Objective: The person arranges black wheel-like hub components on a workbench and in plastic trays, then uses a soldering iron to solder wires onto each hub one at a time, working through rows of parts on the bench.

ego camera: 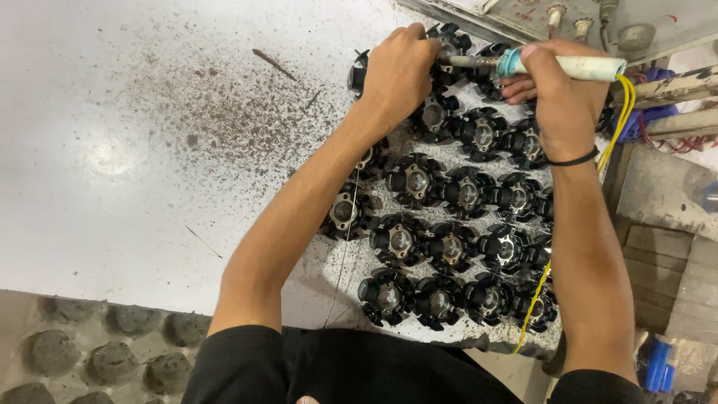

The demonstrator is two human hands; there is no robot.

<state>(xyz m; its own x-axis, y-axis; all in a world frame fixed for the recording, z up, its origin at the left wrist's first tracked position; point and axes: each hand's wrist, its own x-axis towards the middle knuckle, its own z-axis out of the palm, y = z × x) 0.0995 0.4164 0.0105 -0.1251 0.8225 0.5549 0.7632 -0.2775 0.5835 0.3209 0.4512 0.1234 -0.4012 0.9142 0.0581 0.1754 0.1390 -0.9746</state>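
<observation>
A soldering iron (553, 66) is held in the right hand (557, 97), the grip clenched around its pale handle. Its long axis runs nearly level across the frame, handle to the right, metal tip pointing left toward the left hand (396, 71). A yellow cord (617, 120) is seen dropping from the handle end down past the right wrist, which carries a black wristband (572, 160).

The left hand is closed over one black round part (359, 75) at the top of the cluster, grip clenched. The tip is brought just beside the left fingers, so the work spot lies left of the iron and under the left hand, which is the nearer one to it.

Many more black round parts (449, 247) with metal centres are laid in rough rows on the white speckled surface (149, 150), between the forearms.

The exact contact point of the tip is hidden by the left fingers. Whether a thin wire (345, 247) running down beside the left forearm is held in that hand cannot be told. The clutter at top right is cut off and hard to make out.
</observation>
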